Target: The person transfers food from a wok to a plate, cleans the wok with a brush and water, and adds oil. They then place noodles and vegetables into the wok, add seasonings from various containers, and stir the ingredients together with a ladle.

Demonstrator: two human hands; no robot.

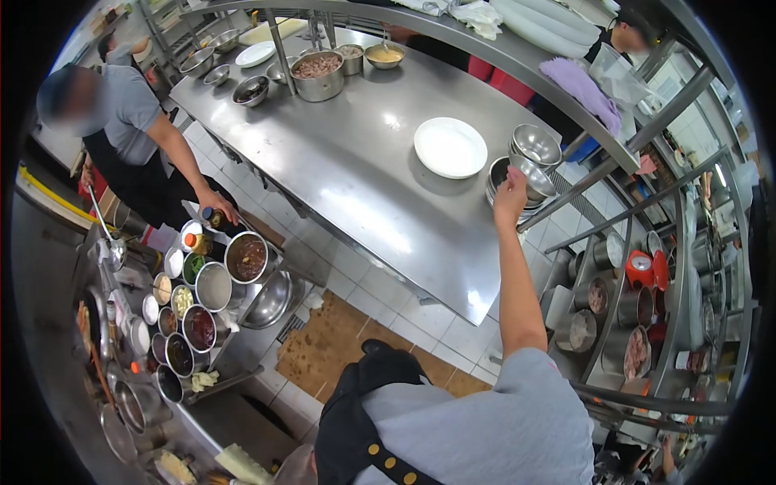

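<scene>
- The steel bowl [533, 179] sits tilted just right of the white plate [450, 147]. The right hand [510, 194] is clenched on its rim, seemingly to tip it free.
- The left hand is out of view.
- Far left of the plate, a co-worker's hand [220, 204] holds a bottle [212, 217] over the sauce tubs [246, 257], within easy reach.

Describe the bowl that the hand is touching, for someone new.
On the long steel table, go to the right end, past the white plate. Among the metal bowls stacked there, it is the tilted bowl against the right hand, just below the upright bowl.
</scene>
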